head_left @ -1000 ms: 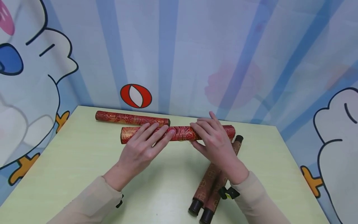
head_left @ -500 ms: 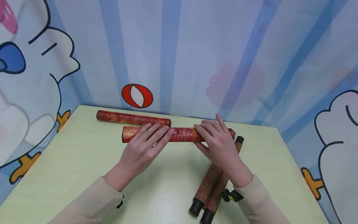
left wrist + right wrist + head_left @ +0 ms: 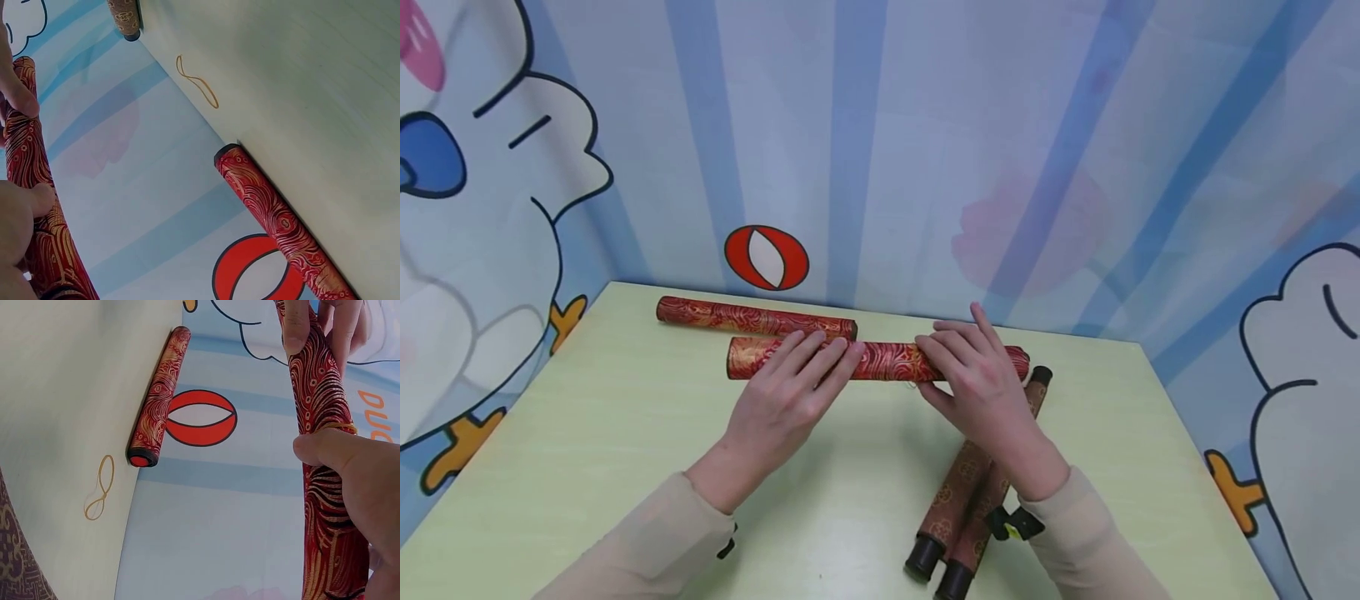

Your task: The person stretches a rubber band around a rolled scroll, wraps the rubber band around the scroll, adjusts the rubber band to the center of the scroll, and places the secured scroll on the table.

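Both hands hold a rolled red patterned scroll (image 3: 887, 361) roughly level above the table. My left hand (image 3: 778, 400) grips it left of its middle, with the thumb on its near side in the left wrist view. Toward the other end, my right hand (image 3: 981, 383) pinches it between thumb and fingers, little finger raised. A thin yellow rubber band (image 3: 340, 426) lies around this scroll beside the right thumb. A second red scroll (image 3: 756, 317), with black-edged ends, lies near the table's back edge. A loose rubber band (image 3: 199, 82) rests on the table beneath the hands.
Two brown patterned scrolls (image 3: 951, 500) with black end caps lie side by side on the pale table (image 3: 587, 442), partly under the right forearm. A printed blue backdrop (image 3: 910, 167) rises behind the table and at both sides.
My right hand has shifted slightly to the right along the scroll since a second ago. The left hand stays almost still, and the other scrolls have not moved.
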A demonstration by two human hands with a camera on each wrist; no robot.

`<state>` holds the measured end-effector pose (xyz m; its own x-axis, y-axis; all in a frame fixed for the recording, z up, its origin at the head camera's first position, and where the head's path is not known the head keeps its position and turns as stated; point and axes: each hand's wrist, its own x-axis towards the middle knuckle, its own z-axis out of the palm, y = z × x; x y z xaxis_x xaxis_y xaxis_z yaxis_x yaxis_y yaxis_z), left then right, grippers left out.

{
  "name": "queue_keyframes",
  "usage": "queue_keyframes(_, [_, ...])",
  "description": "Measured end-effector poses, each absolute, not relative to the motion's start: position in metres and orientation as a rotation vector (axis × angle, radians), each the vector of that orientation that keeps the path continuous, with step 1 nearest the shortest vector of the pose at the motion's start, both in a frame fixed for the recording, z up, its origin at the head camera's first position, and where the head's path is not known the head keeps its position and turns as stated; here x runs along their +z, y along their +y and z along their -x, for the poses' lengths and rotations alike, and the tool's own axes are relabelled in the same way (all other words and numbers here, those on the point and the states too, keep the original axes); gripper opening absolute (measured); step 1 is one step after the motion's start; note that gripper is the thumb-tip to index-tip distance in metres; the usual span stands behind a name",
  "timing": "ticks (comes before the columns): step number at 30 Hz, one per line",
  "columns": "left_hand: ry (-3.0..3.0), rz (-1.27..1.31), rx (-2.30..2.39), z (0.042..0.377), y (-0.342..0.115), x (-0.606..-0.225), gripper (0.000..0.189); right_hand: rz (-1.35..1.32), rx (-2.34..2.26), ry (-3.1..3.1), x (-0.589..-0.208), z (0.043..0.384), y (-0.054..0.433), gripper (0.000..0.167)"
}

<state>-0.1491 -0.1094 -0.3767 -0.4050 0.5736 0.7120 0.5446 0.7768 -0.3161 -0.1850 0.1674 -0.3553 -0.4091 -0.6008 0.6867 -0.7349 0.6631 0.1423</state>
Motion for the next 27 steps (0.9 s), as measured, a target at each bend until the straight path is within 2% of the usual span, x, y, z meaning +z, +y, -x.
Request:
queue_keyframes(14, [-2.047,0.834,0.049,0.148,-0.108,-0.374,0.068,-1.049,0.249,-2.070,-0.359,0.188,0.153,0.053])
queue_keyframes(22, [-2.045,0.857,0.039,0.149,-0.108,-0.371,0.067,-0.998,0.151,-2.137,-0.353,0.183,0.161,0.069])
queue_keyframes(27, [-2.037,0.874,0.021,0.150,-0.108,-0.367,0.064,-0.976,0.135,-2.181,-0.350,0.185,0.166,0.064])
